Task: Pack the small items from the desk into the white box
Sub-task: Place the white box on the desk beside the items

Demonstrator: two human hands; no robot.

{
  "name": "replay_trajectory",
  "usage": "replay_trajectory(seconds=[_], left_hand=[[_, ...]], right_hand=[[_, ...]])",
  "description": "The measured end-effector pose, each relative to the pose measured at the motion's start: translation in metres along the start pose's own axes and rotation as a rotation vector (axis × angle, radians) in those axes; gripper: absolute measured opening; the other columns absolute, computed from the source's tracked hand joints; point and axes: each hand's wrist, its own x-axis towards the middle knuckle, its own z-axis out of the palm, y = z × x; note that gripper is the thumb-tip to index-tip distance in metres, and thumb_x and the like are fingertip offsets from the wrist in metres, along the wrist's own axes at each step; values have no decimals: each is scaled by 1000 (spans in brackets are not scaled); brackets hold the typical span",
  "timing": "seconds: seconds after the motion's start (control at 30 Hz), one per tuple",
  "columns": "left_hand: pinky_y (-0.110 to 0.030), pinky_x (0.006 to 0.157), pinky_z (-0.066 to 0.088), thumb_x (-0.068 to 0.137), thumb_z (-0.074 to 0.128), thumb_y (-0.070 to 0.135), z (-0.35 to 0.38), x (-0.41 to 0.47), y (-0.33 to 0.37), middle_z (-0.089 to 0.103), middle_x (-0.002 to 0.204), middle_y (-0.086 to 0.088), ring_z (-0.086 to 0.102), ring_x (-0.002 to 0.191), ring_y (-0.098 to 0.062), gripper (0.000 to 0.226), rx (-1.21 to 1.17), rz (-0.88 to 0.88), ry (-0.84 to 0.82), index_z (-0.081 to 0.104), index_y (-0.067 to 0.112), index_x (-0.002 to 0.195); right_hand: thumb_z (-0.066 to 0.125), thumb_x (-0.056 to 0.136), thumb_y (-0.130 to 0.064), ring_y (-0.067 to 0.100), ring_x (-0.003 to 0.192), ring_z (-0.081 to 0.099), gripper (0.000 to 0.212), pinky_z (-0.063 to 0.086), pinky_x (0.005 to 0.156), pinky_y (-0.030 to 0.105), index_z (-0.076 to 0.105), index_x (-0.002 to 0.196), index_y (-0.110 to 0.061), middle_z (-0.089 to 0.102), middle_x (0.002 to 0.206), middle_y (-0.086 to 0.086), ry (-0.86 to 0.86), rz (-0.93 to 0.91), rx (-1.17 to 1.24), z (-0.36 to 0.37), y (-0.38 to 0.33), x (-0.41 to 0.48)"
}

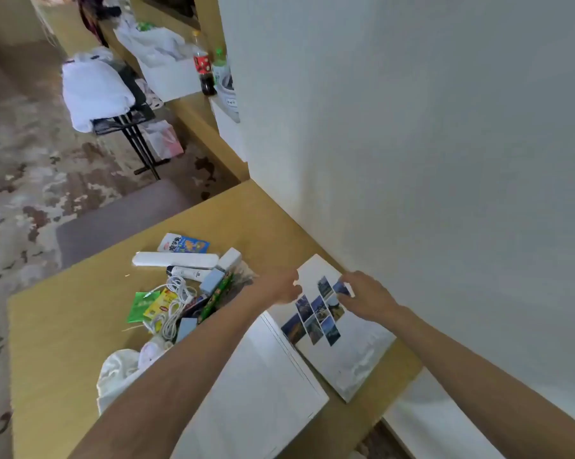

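On the wooden desk [64, 326] lies a pile of small items: a long white box [175, 260], a blue-and-white packet [183, 243], a white tube [188, 272], a coiled white cable [176, 293], green [142, 306] and yellow [160, 304] packets, and a white cloth [117, 372]. The white box [256, 392] sits near me, partly under my left forearm. Its lid [355, 352], printed with small photos, lies beside it toward the wall. My left hand [279, 286] grips the lid's far left edge and my right hand [365, 296] its far right edge.
A white wall [411, 144] runs along the desk's right side. Beyond the desk's far edge are patterned carpet, a grey seat [120, 220], and a folding rack with white cloth [94, 91]. Bottles [205, 67] stand on a ledge further back.
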Motion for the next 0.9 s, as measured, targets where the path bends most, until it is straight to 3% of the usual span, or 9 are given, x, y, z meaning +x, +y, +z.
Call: replay_trajectory(seconds=[0.13,0.3,0.5,0.57,0.63,0.7,0.77,0.83,0.9], left_hand=[[-43,101,44,91,50,41,19,32,12,37,146,-17,46,125,-36,65,127,-164,-120,29,5,142],[-42,104,42,84,63,34,39,64,7,26,152,-19,40,130,-37,88,-159,-346,-172,9,8,148],[-43,102,40,75,75,35,47,80,4,30,146,-20,36,131,-37,88,-228,-402,-100,25,7,142],[-45,105,35,74,77,36,48,84,0,31,145,-20,30,134,-37,84,-219,-415,-92,31,8,139],[-45,105,33,73,78,35,49,86,-3,34,142,-19,30,132,-36,79,-229,-416,-80,36,11,135],[-44,103,34,71,78,39,45,88,-4,38,139,-18,33,129,-35,76,-217,-413,-72,40,12,131],[-41,98,39,70,79,39,35,87,-5,44,135,-15,41,121,-31,74,-254,-393,-80,42,11,128],[-34,87,43,69,80,37,21,80,-9,51,131,-13,49,109,-25,71,-387,-350,-103,44,11,124],[-30,83,41,70,79,42,1,68,-13,52,133,-12,51,110,-25,75,-453,-285,-77,42,10,127]], right_hand=[[65,82,-52,26,125,43,60,43,98,38,46,131,-22,47,135,5,-126,17,-109,17,28,7],[68,76,-60,33,141,24,99,30,112,42,16,150,-20,23,153,12,-204,35,-277,39,50,22],[75,72,-54,38,141,16,120,21,116,44,-8,152,-19,16,151,24,-233,67,-313,48,47,33],[80,70,-46,38,138,20,124,27,113,43,-10,151,-18,16,147,24,-216,87,-265,50,42,31],[79,75,-34,29,124,38,107,43,101,36,3,149,-15,31,138,17,-128,39,-190,51,39,27],[71,85,-26,20,100,55,62,54,79,29,32,131,-16,47,125,9,-34,-49,-121,42,39,26],[63,91,-26,16,77,57,25,48,56,23,43,104,-19,57,112,6,-15,-97,-99,23,37,26],[57,94,-26,13,65,56,19,39,46,22,39,93,-21,63,104,6,-36,-132,-112,2,35,25],[53,96,-28,4,54,49,17,31,42,19,37,93,-24,68,101,7,-3,-172,-110,-21,28,23]])
